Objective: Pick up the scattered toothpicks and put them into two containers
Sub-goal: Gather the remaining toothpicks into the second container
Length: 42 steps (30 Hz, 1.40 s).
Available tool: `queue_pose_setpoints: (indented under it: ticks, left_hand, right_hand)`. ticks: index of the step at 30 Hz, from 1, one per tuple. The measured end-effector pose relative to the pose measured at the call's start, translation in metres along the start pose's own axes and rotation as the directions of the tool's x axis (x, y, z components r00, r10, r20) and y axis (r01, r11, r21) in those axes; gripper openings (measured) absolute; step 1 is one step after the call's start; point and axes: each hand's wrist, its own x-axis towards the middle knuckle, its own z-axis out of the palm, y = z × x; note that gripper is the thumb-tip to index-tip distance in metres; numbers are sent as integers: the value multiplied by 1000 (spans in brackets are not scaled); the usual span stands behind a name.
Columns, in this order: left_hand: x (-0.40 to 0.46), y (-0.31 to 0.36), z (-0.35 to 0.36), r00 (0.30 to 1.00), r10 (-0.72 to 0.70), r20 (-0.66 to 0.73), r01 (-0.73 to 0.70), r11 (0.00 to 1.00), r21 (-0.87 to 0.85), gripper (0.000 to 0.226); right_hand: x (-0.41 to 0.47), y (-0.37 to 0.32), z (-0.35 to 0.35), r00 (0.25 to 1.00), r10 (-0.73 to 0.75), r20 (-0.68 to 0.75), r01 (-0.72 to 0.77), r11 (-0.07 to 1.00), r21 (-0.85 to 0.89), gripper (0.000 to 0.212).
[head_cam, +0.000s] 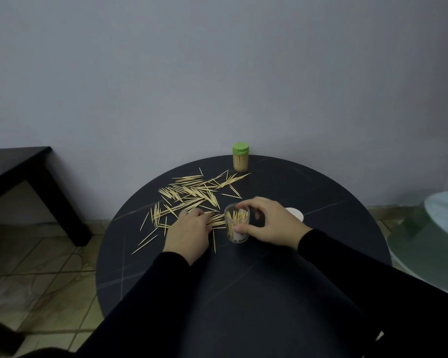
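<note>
Many pale toothpicks [192, 193] lie scattered over the far left half of the round black table [321, 192]. An open clear container [236, 226] stands upright near the middle and holds several toothpicks. My right hand [267, 222] grips it, thumb in front and fingers round the far rim. My left hand [189, 229] lies on the toothpicks just left of the container, its fingertips bent down onto a small bunch. A second container with a green lid [241, 157] stands full at the far edge.
A white lid [295, 213] lies flat behind my right hand. A dark low table [23, 174] stands to the left on the tiled floor. A glass-topped table [435, 228] sits at the right. A plain wall runs close behind.
</note>
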Motion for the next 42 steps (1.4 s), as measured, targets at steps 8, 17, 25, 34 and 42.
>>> queue_pose_setpoints:
  ticks: [8, 17, 25, 34, 42]
  left_hand:
    - [23, -5, -1, 998, 57, -30, -52, 989, 136, 28]
    - [39, -8, -11, 999, -31, 33, 32, 999, -26, 19]
    - [47, -1, -43, 977, -150, -150, 52, 855, -516, 6]
    - [38, 19, -38, 995, -21, -92, -59, 624, -779, 3]
    - [32, 4, -33, 999, 25, -37, -45, 657, -753, 8]
  right_hand:
    - [11, 6, 12, 996, 61, -62, -53, 990, 127, 51]
    - [13, 9, 30, 988, 51, -147, -23, 982, 186, 47]
    - [14, 12, 31, 989, 47, -140, -19, 981, 193, 48]
    - [14, 13, 33, 985, 19, -171, 14, 982, 187, 50]
    - [14, 12, 31, 987, 21, -157, 9, 982, 189, 50]
